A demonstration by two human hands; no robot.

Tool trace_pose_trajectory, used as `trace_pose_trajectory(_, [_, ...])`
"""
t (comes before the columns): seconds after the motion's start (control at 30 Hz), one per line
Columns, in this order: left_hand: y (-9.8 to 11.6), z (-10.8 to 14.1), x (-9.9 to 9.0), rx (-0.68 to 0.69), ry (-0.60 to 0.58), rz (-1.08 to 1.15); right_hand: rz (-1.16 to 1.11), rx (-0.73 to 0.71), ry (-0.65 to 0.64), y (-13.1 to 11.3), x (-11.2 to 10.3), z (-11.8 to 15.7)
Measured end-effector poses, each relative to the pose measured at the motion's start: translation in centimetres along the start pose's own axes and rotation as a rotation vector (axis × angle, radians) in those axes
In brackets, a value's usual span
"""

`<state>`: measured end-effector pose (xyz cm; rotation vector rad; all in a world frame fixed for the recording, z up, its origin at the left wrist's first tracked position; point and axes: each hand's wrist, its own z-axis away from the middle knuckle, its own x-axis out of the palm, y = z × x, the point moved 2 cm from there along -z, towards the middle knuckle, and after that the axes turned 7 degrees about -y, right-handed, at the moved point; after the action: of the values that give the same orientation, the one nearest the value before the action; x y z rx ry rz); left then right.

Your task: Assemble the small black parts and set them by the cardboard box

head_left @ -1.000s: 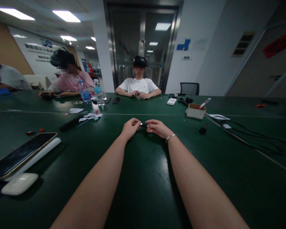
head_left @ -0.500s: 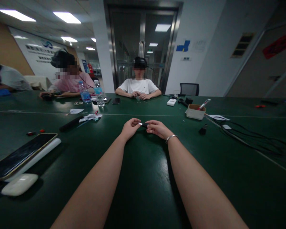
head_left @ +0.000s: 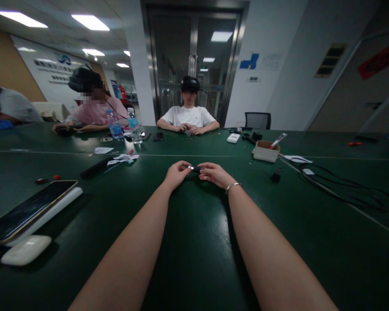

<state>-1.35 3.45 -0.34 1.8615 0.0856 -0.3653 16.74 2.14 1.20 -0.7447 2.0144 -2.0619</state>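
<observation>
Both hands meet above the middle of the dark green table (head_left: pixel 194 242). Between them is a small, short black stick with a shiny silver end (head_left: pixel 196 169), too small for its kind to show. My left hand (head_left: pixel 178 173) is closed, its thumb and fingertips pinching the silver end. From the other side, my right hand (head_left: pixel 215 174) pinches the black part, also closed. A silver bracelet (head_left: pixel 233 187) circles my right wrist. The fingers hide both tips of the stick.
A phone (head_left: pixel 32 209) and a white rounded case (head_left: pixel 26 249) lie at left. Beyond are crumpled paper (head_left: pixel 123 160) and a water bottle (head_left: pixel 135 127). At right are a small box (head_left: pixel 265 152), a black object (head_left: pixel 276 175) and cables (head_left: pixel 350 183). A person (head_left: pixel 188 116) sits opposite.
</observation>
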Motion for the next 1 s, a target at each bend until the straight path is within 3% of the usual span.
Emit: trace_pose_trajectory(1.0, [0.18, 0.17, -0.08, 0.048, 0.011, 0.002, 0.001, 0.006, 0.0, 0.08, -0.03, -0.14])
